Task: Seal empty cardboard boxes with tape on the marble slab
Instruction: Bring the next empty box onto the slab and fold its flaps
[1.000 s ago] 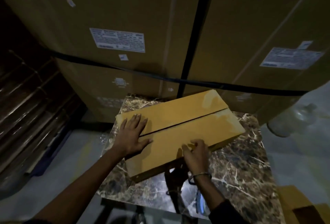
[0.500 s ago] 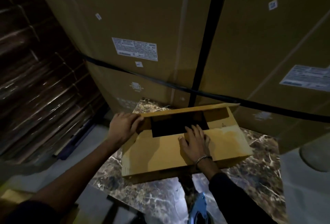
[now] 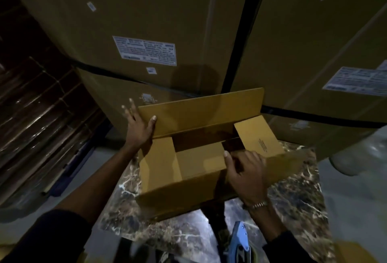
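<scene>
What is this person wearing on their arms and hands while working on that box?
Both hands are bare, with no gloves. The left hand has nothing on it or on the wrist; its forearm is uncovered, and a dark sleeve begins further up the arm. The right hand has a thin metallic bracelet at the wrist, and a dark sleeve starts a little below it.

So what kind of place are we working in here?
Likely a warehouse or packing area: strapped, labelled cartons tower behind the marble slab, bundled flat cardboard is stacked at left, and a tape dispenser lies ready.
</scene>
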A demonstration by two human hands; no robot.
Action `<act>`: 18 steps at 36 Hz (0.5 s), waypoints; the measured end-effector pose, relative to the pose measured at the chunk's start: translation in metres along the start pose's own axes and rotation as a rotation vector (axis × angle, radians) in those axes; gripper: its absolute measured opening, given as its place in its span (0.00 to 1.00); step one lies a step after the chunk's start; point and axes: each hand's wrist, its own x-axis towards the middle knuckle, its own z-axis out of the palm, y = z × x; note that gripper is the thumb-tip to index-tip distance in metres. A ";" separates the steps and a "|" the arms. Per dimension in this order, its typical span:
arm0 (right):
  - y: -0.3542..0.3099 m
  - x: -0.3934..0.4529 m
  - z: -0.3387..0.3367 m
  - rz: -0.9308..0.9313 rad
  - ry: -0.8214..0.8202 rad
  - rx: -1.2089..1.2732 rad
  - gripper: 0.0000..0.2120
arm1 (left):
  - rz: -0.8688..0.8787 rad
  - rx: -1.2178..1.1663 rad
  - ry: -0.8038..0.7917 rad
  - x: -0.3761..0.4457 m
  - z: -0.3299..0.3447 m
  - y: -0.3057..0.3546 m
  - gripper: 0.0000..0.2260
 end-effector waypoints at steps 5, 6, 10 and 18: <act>-0.002 -0.030 -0.013 -0.002 0.077 -0.050 0.18 | 0.050 -0.013 -0.022 -0.003 0.007 -0.008 0.45; -0.003 -0.031 -0.010 -0.009 0.085 -0.057 0.19 | 0.061 -0.029 -0.001 -0.009 0.007 -0.002 0.45; -0.006 -0.018 0.003 -0.016 0.070 -0.052 0.18 | 0.064 -0.207 0.082 -0.033 0.003 0.011 0.43; 0.023 0.005 0.068 -0.090 -0.275 0.090 0.16 | 0.092 -0.331 0.043 -0.098 -0.017 0.003 0.12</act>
